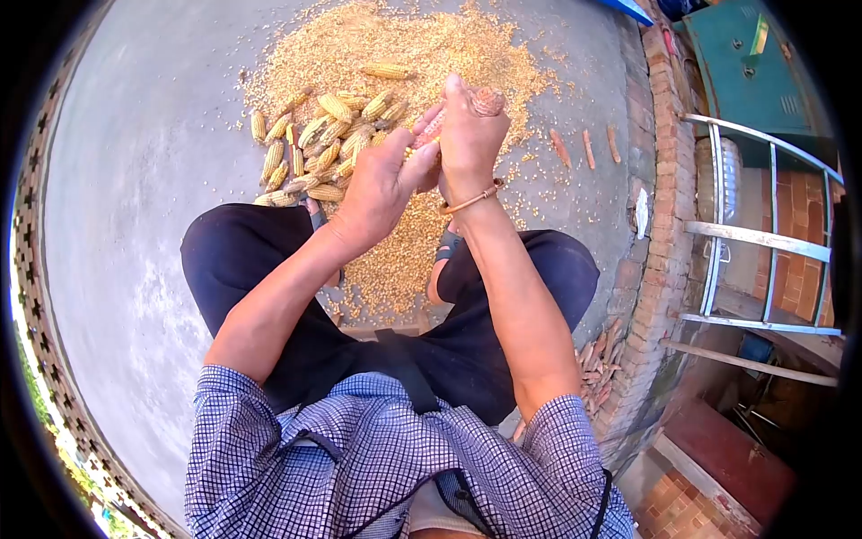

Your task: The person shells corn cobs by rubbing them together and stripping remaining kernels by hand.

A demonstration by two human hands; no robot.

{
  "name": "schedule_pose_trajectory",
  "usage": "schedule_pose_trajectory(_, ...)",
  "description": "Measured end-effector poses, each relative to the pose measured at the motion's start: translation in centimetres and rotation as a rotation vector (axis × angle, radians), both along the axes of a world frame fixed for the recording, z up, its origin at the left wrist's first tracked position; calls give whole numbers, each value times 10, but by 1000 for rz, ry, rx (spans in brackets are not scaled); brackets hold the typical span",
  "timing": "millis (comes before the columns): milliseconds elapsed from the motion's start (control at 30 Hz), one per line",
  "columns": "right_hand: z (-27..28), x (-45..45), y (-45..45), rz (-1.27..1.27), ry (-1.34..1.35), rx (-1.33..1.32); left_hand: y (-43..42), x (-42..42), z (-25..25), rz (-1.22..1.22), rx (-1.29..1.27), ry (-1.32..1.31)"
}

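My right hand [470, 142], with a bracelet at its wrist, is closed around a corn cob [488, 101]. The reddish, mostly stripped end of the cob sticks out past the fingers. Against the cob's nearer part, my left hand [382, 187] is closed too, its thumb pointing toward the right hand. Some yellow kernels show between the hands; the rest of the cob is hidden by my fingers. Just left of them lies a heap of yellow corn ears [328, 144]. Loose kernels [395, 40] spread widely beyond the hands, and more cover the ground between my feet.
Several bare cobs [600, 364] are piled at the right beside a low brick edge [660, 225]. A few more bare cobs [560, 148] lie on the concrete [126, 207]. Past the bricks stand a metal ladder-like frame [759, 235] and a green cabinet [745, 72].
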State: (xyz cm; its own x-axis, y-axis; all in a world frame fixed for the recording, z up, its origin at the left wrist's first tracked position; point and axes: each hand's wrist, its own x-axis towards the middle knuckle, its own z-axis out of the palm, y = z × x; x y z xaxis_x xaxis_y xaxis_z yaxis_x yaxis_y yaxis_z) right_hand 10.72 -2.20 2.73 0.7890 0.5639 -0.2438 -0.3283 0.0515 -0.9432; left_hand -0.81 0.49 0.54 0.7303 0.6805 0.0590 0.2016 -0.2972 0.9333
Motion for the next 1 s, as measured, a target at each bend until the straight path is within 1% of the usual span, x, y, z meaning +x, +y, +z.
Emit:
schedule_pose_trajectory(67, 6, 5, -2, 65, 39, 74, 0, 2, 8, -18, -464, -190)
schedule_pose_trajectory(100, 8, 7, -3, 100, 62, 113, 2, -1, 13, -28, -693, -114)
schedule_pose_trajectory(133, 9, 7, -4, 134, 88, 147, 4, -3, 16, -24, -772, -172)
schedule_pose_trajectory(167, 6, 7, -2, 90, 82, 162, 6, -3, 18, -21, -850, -232)
schedule_pose_trajectory(200, 7, 9, -4, 160, 106, 183, 8, -4, 18, -17, -926, -292)
schedule_pose_trajectory(267, 10, 12, -9, 298, 154, 226, 11, -7, 18, -19, -1070, -301)
schedule_pose_trajectory(333, 7, 13, -9, 277, 170, 234, 11, -6, 17, -4, -1173, -295)
schedule_pose_trajectory(367, 8, 13, -10, 289, 187, 243, 14, -8, 18, -69, -1222, -355)
schedule_pose_trajectory(467, 18, 12, -12, 346, 224, 288, 24, -10, 11, -155, -1433, -474)
schedule_pose_trajectory(600, 19, 15, -12, 462, 166, 295, 27, -10, 23, -92, -1473, -519)
schedule_pose_trajectory(700, 24, 15, -16, 527, 151, 331, 30, -12, 24, -144, -1470, -543)
schedule_pose_trajectory(867, 25, 14, -19, 544, 109, 329, 31, -15, 25, -185, -1456, -510)
schedule_pose_trajectory(1000, 26, 14, -20, 548, 92, 309, 31, -16, 19, -218, -1479, -543)
